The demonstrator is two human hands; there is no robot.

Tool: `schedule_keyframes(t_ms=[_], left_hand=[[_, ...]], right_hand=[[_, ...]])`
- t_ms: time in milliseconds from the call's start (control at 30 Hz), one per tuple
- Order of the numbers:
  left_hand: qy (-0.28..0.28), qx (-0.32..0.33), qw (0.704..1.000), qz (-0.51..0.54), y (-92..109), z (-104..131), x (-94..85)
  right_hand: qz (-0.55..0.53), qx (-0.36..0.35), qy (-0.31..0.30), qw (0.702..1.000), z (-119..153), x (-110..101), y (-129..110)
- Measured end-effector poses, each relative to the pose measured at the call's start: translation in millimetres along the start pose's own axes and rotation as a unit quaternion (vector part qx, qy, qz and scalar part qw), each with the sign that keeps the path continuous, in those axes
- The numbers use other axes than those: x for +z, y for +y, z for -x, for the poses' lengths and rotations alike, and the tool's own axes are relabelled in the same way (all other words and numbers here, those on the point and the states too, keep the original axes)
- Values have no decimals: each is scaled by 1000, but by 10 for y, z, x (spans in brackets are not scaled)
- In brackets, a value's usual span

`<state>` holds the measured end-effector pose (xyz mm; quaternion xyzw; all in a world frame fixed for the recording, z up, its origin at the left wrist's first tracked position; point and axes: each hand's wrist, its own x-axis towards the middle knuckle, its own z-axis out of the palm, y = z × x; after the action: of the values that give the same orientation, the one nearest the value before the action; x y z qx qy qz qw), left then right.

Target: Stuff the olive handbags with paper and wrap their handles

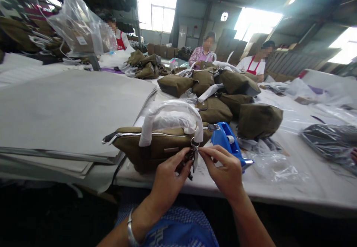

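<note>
Olive bag (134, 154) with attached fittings, seen from the wearer's head. The bag stands upright near the front edge of the pale bench (279, 189), its zipper (164, 133) running along the top and its handles (145, 126) wrapped in white. A metal ring (194, 142) hangs at the base of one handle, above a dark pendant (190, 178). The left hand (169, 174), with a silver bracelet (131, 228) at the wrist, pinches the dark pendant between thumb and fingers. The right hand (227, 169) has its fingers bent and its fingertips just below the ring; whether they grip anything cannot be told. Just beside the bag's right end, partly behind the right hand, lies a blue plastic tool (227, 139). Behind the bag is a pile of similar bags (259, 119); to the left, a stack of large pale sheets (69, 109); to the right, a dark item in clear plastic (330, 143). Three co-workers (253, 67) are at the far side.
</note>
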<state>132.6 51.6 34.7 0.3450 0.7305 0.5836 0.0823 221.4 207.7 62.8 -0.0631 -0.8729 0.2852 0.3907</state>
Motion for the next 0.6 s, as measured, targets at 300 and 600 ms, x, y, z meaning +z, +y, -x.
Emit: schedule_keyframes(t_ms=[300,600], left_hand=[[15,73,994,-78,-51,6,-29],[33,105,980,-165,34,-14,-67]], right_hand=[[-116,175,6,978,161,209,99],[-54,77,39,995,117,158,18]])
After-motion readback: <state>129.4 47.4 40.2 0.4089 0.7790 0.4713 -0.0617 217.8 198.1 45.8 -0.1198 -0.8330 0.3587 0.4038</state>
